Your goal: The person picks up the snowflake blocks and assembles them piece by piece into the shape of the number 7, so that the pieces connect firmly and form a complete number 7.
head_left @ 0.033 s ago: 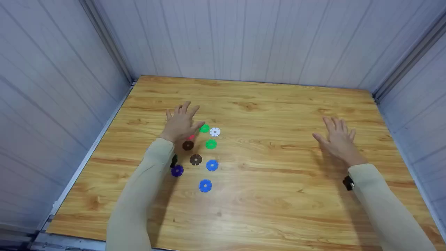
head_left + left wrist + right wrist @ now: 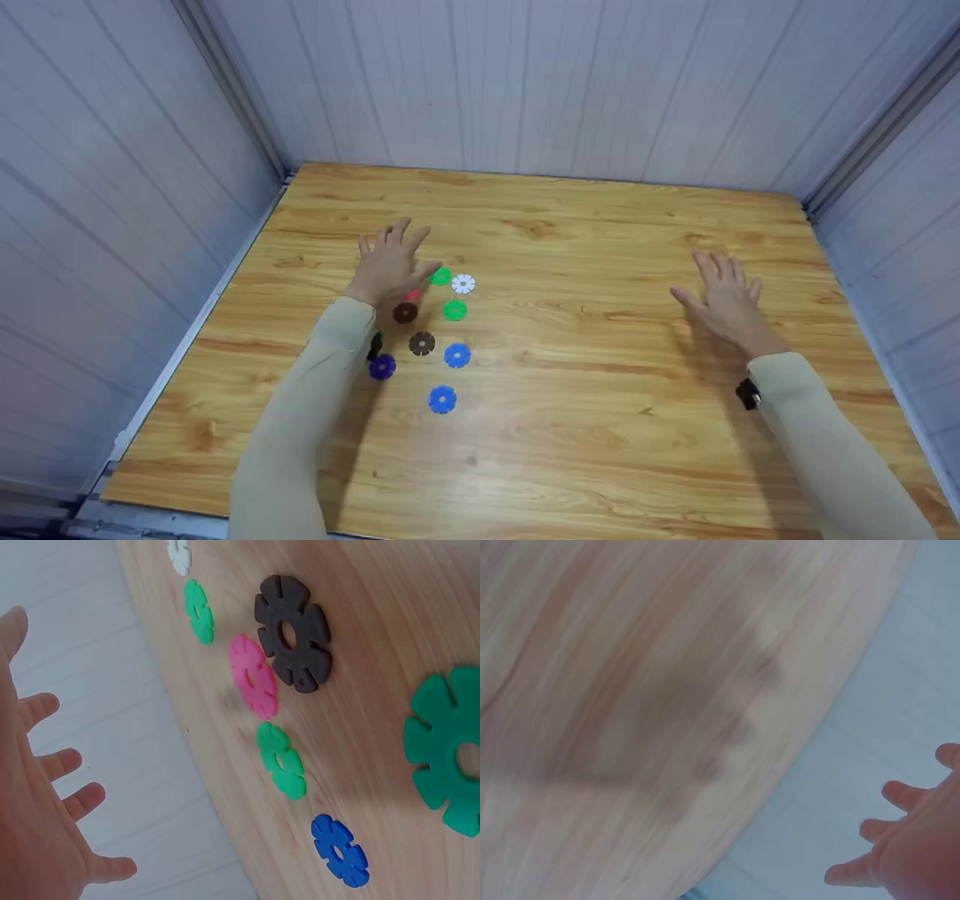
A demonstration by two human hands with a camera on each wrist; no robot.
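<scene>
One pink disc (image 2: 261, 681); left hand (image 2: 387, 270) above

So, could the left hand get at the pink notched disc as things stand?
Probably yes: the left hand hovers empty near it, fingers spread, and nothing appears to cover the pink notched disc, though a dark brown notched disc lies close beside it.

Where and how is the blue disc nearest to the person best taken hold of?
The blue disc is probably best pinched at opposite points of its notched rim, from above and the person's right: it lies flat on the table, exposing its edge all round, with bare wood on that side.
</scene>
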